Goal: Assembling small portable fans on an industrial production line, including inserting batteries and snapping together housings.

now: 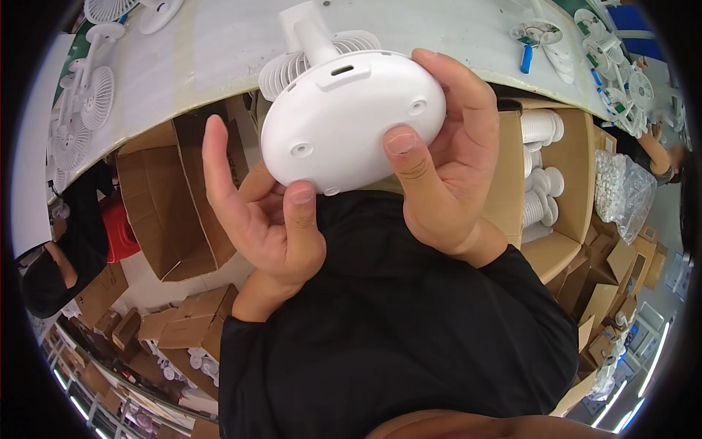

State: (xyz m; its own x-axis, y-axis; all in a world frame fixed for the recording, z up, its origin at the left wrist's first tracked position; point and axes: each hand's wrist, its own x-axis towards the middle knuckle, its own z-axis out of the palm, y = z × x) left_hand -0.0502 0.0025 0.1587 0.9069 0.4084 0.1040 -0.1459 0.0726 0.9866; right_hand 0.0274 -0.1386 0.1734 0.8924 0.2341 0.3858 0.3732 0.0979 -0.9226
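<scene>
A white desk fan (351, 124) is held up in front of me, its oval base turned so the underside faces me. Screw recesses and a small dark slot show on the base; the neck and ribbed grille are partly hidden behind it. My right hand (453, 146) is closed on the base's right side, thumb pressed on the underside and fingers around the rim. At the lower left edge, my left hand (270, 219) supports the base with its thumb, its index finger stretched away. Its other fingers are partly hidden behind the base.
Beyond the fan lies a white worktable (431, 25), with more fans (95, 95) at left and an opened base with a blue cylinder (526, 58) at right. Cardboard boxes stand below the edge, one brown (164, 205), another (570, 183) with white round parts. Other people are at both sides.
</scene>
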